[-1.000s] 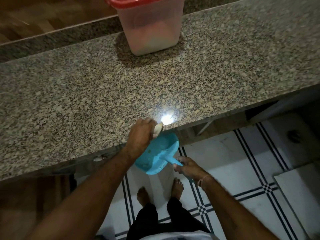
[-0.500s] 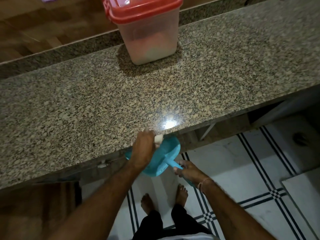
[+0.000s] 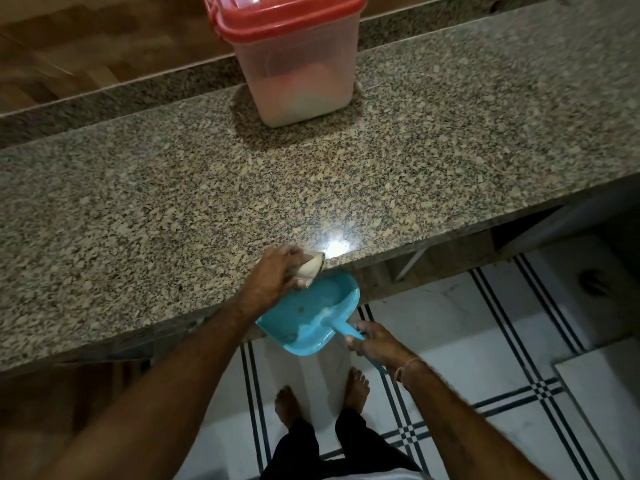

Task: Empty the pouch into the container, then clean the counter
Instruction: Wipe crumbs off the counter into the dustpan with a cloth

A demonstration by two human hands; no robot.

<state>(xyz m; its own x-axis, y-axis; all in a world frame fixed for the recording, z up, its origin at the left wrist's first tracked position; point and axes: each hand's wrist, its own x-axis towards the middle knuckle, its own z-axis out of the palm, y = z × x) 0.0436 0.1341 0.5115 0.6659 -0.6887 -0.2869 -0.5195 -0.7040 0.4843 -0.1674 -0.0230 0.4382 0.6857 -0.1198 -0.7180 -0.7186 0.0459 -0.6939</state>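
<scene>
Container (image 3: 298,74) with a red lid (image 3: 287,15) stands on the speckled stone table (image 3: 173,188), far out past the left hand (image 3: 273,275), near the back edge. It is see-through and has something pale in the bottom, and the lid is on.

The left hand is at the near edge of the table, with its fingers curled round a small pale thing (image 3: 311,268). It could be a cloth or a sponge, I cannot tell which. The pale thing pokes out to the right of the hand and sits right at the edge.

Just below this hand is a blue dustpan (image 3: 308,313), held under the edge of the table. A few little bits lie inside it. The right hand (image 3: 374,344) is wrapped tight round the dustpan's handle (image 3: 343,330), lower than the left hand and to its right. A thin string (image 3: 407,367) goes round the right wrist.

A bright spot of light (image 3: 334,244) shines on the table just right of the left hand. Under both hands are two bare feet (image 3: 356,386) on a white floor (image 3: 467,323) with dark lines
</scene>
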